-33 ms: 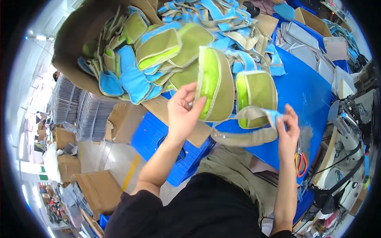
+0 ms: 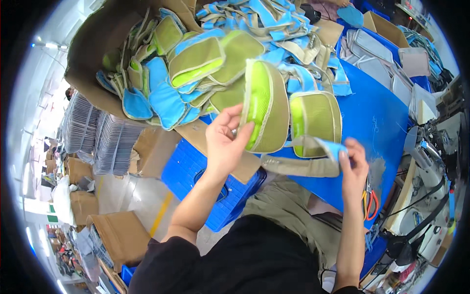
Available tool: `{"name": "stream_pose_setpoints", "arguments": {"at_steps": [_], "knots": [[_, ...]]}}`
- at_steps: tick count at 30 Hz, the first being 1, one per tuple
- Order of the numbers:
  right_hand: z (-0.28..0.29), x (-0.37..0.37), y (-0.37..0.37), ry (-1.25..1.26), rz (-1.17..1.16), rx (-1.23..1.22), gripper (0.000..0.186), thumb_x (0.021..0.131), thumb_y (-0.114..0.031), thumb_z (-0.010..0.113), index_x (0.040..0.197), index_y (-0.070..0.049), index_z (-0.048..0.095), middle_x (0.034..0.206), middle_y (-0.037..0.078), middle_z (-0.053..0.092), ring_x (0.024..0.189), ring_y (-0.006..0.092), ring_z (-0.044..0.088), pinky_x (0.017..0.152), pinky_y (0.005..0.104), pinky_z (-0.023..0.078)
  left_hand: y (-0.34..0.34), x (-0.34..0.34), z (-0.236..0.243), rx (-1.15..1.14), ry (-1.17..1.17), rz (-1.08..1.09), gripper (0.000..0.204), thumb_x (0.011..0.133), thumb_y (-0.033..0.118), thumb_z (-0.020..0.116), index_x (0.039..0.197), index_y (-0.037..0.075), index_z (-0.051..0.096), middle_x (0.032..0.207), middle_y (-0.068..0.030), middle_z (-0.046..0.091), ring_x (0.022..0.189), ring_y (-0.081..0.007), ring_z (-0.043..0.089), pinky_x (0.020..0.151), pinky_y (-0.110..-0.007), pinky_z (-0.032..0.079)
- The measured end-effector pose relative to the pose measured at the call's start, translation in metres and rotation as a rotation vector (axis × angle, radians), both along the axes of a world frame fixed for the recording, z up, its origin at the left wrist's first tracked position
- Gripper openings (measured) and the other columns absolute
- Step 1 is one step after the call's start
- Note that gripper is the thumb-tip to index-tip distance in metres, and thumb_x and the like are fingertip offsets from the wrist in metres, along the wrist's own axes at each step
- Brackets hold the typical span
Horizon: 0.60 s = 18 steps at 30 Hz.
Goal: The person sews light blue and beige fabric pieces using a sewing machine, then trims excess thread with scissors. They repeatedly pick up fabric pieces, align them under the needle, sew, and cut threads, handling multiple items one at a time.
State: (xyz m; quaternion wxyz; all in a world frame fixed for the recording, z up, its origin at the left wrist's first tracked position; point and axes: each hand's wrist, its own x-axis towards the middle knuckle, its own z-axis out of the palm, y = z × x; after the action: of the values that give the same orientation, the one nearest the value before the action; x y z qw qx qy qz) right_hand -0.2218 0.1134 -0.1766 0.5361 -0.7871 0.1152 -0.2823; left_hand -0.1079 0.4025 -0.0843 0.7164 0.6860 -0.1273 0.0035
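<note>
My left hand (image 2: 226, 136) pinches the edge of a padded fabric pouch (image 2: 270, 108), olive mesh with a bright green side and pale piping. It is held upright above the blue table. My right hand (image 2: 353, 161) grips a beige and light-blue fabric strap (image 2: 303, 165) between thumb and fingers. The strap loops back toward the lower edge of the pouch; where they join is not clear. Just beyond the strap, a second olive and green pouch (image 2: 320, 122) is partly covered by it.
A large cardboard box (image 2: 88, 63) spills green and blue pouches at the far left. Blue and beige straps (image 2: 274, 19) pile at the back. Orange-handled scissors (image 2: 371, 205) lie near the right edge of the blue table (image 2: 377, 117), beside a sewing machine (image 2: 423, 152).
My right hand has dipped slightly, and the strap's loop has shifted and flattened a little. The pouch in my left hand sits marginally lower.
</note>
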Motion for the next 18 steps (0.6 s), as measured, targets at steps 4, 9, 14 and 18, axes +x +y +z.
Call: {"name": "stream_pose_setpoints", "arguments": {"at_steps": [4,9,14,18], "knots": [[0.011,-0.051,0.027,0.201,0.181,0.172,0.009,0.090,-0.006,0.076,0.090,0.001,0.070,0.091,0.007,0.067,0.088,0.0168,0.061,0.080,0.0294,0.047,0.000,-0.010,-0.001,0.018,-0.037,-0.036,0.043,0.095,-0.011,0.063,0.137,-0.007,0.055,0.125,-0.0159,0.072,0.113,-0.0148,0.069,0.095,-0.026,0.054],[0.036,-0.076,0.047,0.242,0.351,0.081,0.011,0.084,-0.002,0.081,0.091,-0.001,0.072,0.091,0.009,0.069,0.080,0.0204,0.066,0.069,0.0307,0.051,-0.019,-0.016,-0.009,0.101,-0.127,-0.086,0.038,0.092,-0.011,0.066,0.130,-0.006,0.063,0.124,-0.0131,0.072,0.116,-0.0148,0.067,0.099,-0.027,0.051],[0.060,-0.092,0.053,0.131,0.548,0.032,0.013,0.083,-0.003,0.081,0.093,-0.003,0.072,0.095,0.011,0.069,0.082,0.0279,0.068,0.070,0.0357,0.054,-0.028,-0.017,-0.014,0.080,-0.118,-0.176,0.033,0.093,-0.011,0.065,0.126,-0.005,0.067,0.120,-0.0103,0.073,0.113,-0.0141,0.067,0.099,-0.028,0.050],[0.073,-0.100,0.059,0.123,0.706,0.002,0.014,0.086,-0.010,0.079,0.096,-0.008,0.071,0.096,0.007,0.066,0.084,0.0303,0.068,0.071,0.0396,0.055,-0.024,-0.012,-0.020,-0.162,0.003,-0.322,0.028,0.095,-0.003,0.071,0.123,-0.002,0.068,0.116,-0.0092,0.075,0.105,-0.0127,0.069,0.095,-0.028,0.052]]}}
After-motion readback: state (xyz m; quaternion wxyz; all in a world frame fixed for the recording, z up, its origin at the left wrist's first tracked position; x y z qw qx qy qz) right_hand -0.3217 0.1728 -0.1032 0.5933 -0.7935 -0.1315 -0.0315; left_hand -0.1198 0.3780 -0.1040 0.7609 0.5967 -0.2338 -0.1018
